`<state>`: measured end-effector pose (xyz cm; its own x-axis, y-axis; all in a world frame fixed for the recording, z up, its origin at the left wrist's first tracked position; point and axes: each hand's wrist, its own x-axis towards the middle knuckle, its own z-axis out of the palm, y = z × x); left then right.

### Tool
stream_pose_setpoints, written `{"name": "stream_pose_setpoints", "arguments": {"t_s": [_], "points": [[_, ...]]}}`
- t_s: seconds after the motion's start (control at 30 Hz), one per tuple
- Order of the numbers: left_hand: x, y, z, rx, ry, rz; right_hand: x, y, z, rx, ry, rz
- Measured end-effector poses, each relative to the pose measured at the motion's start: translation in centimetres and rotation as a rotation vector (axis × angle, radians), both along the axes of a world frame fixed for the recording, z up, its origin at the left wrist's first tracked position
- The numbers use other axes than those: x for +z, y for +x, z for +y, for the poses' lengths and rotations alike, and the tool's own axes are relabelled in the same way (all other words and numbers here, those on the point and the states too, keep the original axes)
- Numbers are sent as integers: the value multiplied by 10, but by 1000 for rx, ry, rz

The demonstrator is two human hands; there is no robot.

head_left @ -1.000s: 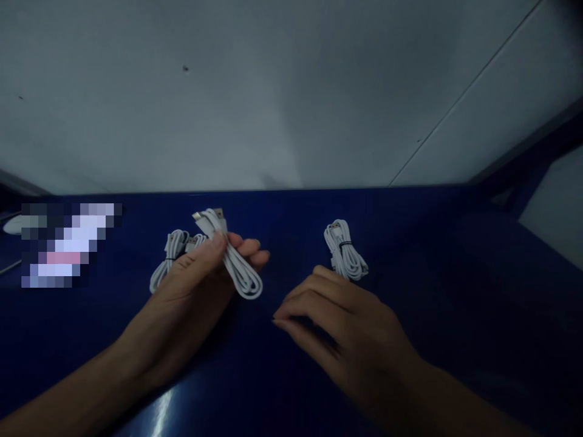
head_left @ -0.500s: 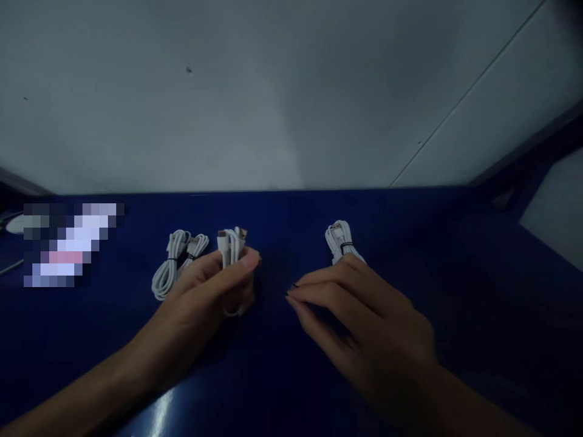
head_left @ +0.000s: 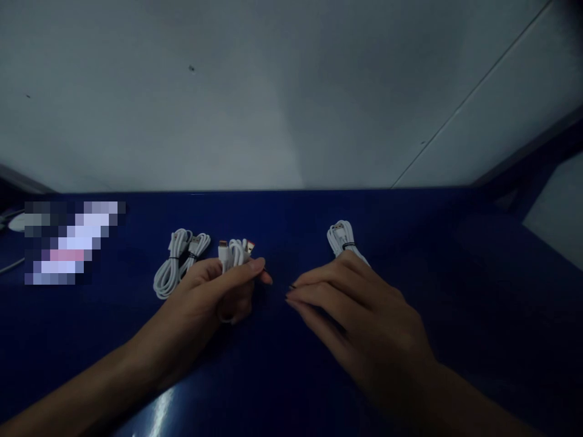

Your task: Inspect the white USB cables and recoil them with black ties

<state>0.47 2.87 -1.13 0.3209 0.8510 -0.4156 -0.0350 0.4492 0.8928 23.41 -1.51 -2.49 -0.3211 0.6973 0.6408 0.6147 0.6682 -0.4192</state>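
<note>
My left hand (head_left: 204, 297) is closed round a coiled white USB cable (head_left: 235, 254); its connectors stick up above the thumb, and a loop hangs below the fingers. To the right, my right hand (head_left: 364, 328) has thumb and fingers pinched together, apart from that cable. Something small and dark shows at its fingertips, too small to name. Just beyond the right hand lies another coiled white cable (head_left: 339, 235) with a black tie round it, partly hidden by the knuckles. Two more tied coils, a larger one (head_left: 166, 279) and one beside it (head_left: 198, 244), lie behind my left hand.
Everything lies on a glossy blue table (head_left: 282, 370). A pale wall (head_left: 255, 109) rises along its far edge. At the far left are a pixelated bright object (head_left: 77, 243) and a white rounded item (head_left: 20, 222) with a cord.
The held cable has tilted and sunk slightly in my left hand, and a fingertip now shows past the thumb. My right hand stays pinched, moved slightly.
</note>
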Motion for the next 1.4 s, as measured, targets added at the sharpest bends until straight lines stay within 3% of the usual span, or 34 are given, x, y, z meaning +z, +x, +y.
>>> {"name": "stream_pose_setpoints", "arguments": {"t_s": [0.67, 0.93, 1.1, 1.4], "points": [[-2, 3, -6, 102, 150, 70, 1, -1, -3, 37, -88, 135], [7, 4, -5, 132, 260, 343, -1, -3, -2, -19, -41, 36], [11, 6, -7, 131, 247, 301, 7, -2, -2, -63, -116, 141], [9, 4, -9, 70, 223, 281, 7, 4, 2, -74, -167, 93]]}}
